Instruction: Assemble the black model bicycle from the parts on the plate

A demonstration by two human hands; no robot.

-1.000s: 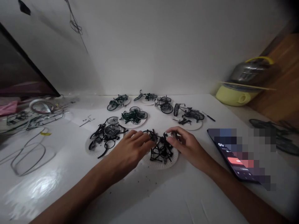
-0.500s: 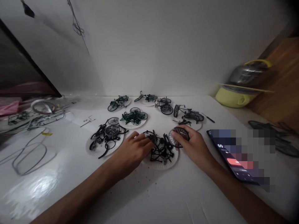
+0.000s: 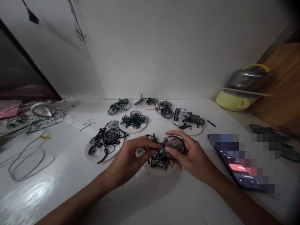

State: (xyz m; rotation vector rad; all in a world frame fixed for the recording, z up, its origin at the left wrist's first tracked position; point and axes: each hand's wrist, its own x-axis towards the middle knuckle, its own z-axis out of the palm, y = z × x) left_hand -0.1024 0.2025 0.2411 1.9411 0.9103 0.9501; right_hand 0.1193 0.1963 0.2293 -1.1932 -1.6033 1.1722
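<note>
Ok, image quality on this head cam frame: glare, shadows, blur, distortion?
Head view: dim overall; glare patch on the white tabletop lower left; shadow cast below the left hand and right hand; spoked model bicycle wheel fairly sharp; dark top-right corner; wide-angle bowing at edges; pixelated block hides most of the smartphone.

You can read no text here: the phone [image 3: 236,168] at four o'clock shows only a pixelated screen, with tiny blurred lines and a red bar.

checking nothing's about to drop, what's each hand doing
Left hand: fingers at the edge of the spoked model wheel, grip unclear.
Right hand: closed, holding the spoked model wheel.
</note>
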